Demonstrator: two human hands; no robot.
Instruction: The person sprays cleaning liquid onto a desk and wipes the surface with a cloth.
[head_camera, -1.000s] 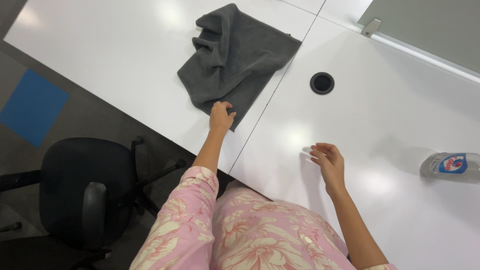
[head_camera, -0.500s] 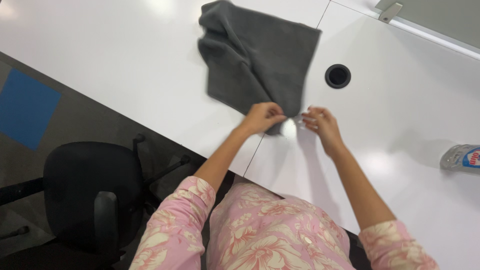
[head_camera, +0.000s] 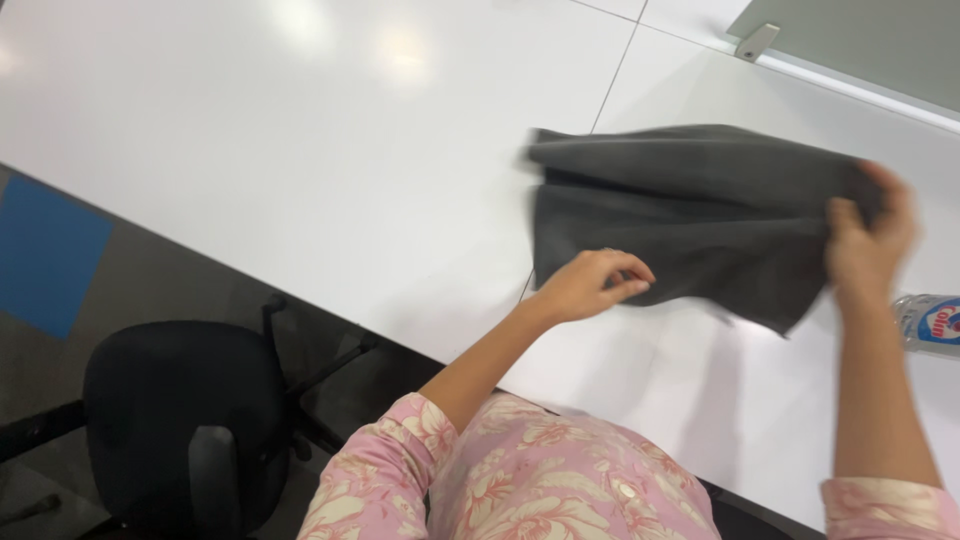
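Right hand (head_camera: 868, 235) grips grey cloth (head_camera: 690, 215) corner, lifting it taut over bench (head_camera: 300, 150) w/ left hand (head_camera: 590, 285) pinching the near edge
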